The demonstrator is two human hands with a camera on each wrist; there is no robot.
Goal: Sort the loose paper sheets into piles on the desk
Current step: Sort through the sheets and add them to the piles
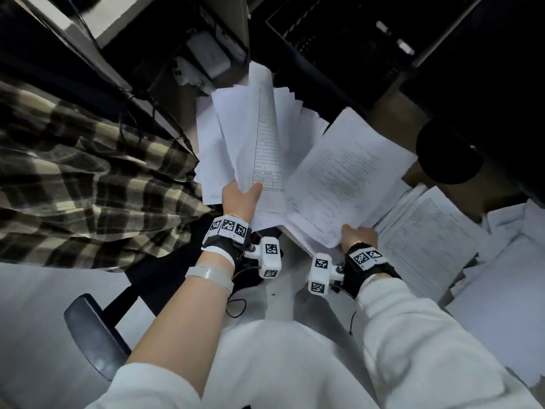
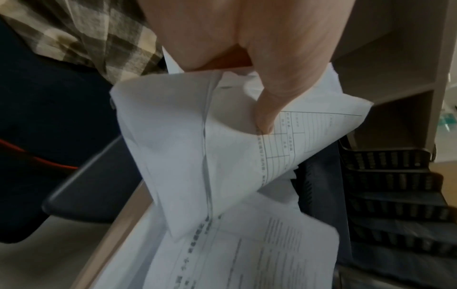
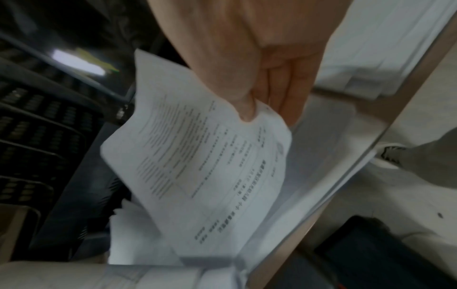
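My left hand grips a fanned bundle of white sheets by its near corner, thumb on a sheet with a printed table. The bundle curls and stands lifted above the desk. My right hand pinches the near edge of a printed text sheet, thumb on top and fingers underneath, holding it tilted up over the desk. More sheets lie flat in a loose spread on the desk to the right of that hand.
A person in a plaid shirt sits close on the left on a dark chair. Black mesh trays and a dark shelf stand at the back of the desk. A black round object sits at the right rear.
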